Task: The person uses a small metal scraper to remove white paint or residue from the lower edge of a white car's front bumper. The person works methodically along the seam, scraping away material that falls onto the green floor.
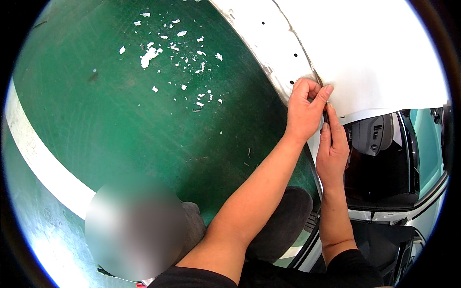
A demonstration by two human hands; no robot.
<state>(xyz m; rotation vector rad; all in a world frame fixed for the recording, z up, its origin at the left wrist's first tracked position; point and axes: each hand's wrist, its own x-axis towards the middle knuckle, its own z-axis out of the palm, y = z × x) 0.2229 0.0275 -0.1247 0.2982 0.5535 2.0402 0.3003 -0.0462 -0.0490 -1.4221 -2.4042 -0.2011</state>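
My left hand [305, 108] is at the edge of a white car body panel [379, 53], thumb and forefinger pinched together. What lies in that pinch is too small to make out. Just below it, my right hand [332, 153] has its thumb and fingers closed on a thin dark strip-like piece [326, 116]. The fingertips of both hands nearly meet there. A dark seam [300, 41] runs along the panel up to my left fingers. Beside the seam, a white flange [269, 48] with several small round holes borders the panel.
White flakes [151, 54] lie scattered over the green floor [144, 129], which a white painted line [38, 153] crosses. A dark car interior with a grey trim part [374, 134] shows right of my right hand. My dark-clad knee [283, 223] is bent below my arms.
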